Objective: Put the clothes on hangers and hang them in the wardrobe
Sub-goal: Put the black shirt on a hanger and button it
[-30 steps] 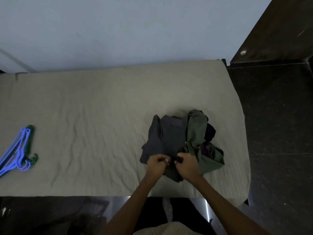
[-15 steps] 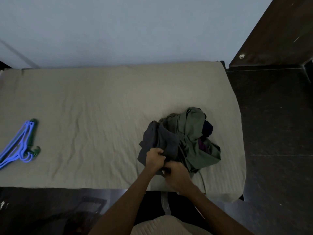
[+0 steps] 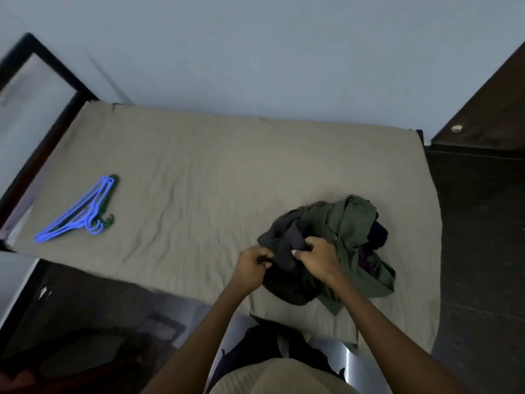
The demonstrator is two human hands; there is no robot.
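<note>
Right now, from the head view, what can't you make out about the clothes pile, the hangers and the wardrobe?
- Clothes pile: garment count and types unclear; the dark garment and green garment cover those beneath.
- Both hands: left hand and right hand hide the fabric they grip.
- Hangers: stacked, so the count is unclear.
- Wardrobe: not identifiable; dark furniture is cut off by the right edge.
</note>
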